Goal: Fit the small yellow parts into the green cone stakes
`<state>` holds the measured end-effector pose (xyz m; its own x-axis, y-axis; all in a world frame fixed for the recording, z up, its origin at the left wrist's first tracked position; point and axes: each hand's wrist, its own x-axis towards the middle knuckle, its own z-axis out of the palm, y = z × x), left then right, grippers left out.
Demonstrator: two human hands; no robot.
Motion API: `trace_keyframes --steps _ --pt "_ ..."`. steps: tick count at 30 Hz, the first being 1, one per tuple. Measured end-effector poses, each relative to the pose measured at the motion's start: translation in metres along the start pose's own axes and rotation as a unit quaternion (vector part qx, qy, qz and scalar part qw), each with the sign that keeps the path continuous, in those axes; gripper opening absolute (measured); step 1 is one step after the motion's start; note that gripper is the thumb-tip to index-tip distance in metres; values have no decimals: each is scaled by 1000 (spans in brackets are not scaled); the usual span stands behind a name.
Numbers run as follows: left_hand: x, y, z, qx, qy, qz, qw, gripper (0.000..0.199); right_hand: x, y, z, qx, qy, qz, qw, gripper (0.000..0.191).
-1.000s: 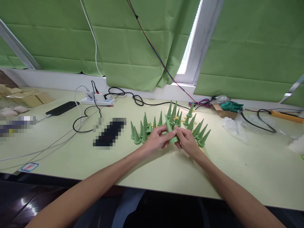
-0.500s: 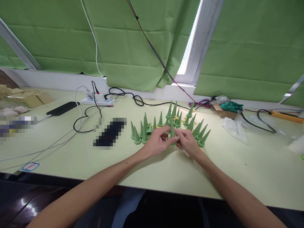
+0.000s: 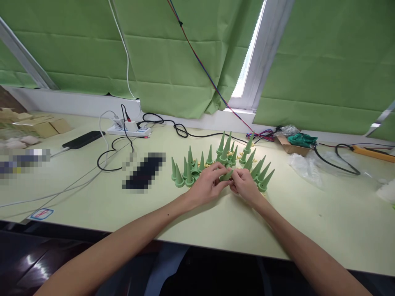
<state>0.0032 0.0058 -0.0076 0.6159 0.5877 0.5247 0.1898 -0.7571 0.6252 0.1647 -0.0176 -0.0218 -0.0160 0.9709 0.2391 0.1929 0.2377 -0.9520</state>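
Between my two hands is a green plastic spike [image 3: 226, 176], a cone lying tilted to the right. My left hand [image 3: 207, 182] is closed around it with thumb and fingers. My right hand [image 3: 246, 186] is closed too, its fingertips pinched against the spike's right side; whether a smaller part sits in them is hidden. Just behind the hands, more green spikes with collared bases stand upright: a group on the left [image 3: 179, 177], a group at the back [image 3: 227, 149] and a leaning row on the right [image 3: 264, 181]. Small yellow pieces [image 3: 240, 158] lie among them.
Left of the spikes lies a blurred-out dark object [image 3: 144, 172]. A power strip [image 3: 129, 130] with black and white cables stands near the wall. At the back right are a small cardboard box [image 3: 291, 146] with green plastic, and a clear plastic bag [image 3: 304, 168].
The held spike has turned from upright to tilted over, its tip now lower and to the right. Both hands stay close together at nearly the same place. The view has shifted slightly.
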Motion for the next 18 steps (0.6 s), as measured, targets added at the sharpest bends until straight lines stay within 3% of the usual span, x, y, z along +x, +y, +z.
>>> trace_keyframes --steps 9,18 --pt "-1 3 -1 29 8 -31 999 13 -1 -3 7 92 21 23 995 53" --pt "-3 7 2 11 50 -64 997 24 -4 -7 8 86 39 -3 996 51"
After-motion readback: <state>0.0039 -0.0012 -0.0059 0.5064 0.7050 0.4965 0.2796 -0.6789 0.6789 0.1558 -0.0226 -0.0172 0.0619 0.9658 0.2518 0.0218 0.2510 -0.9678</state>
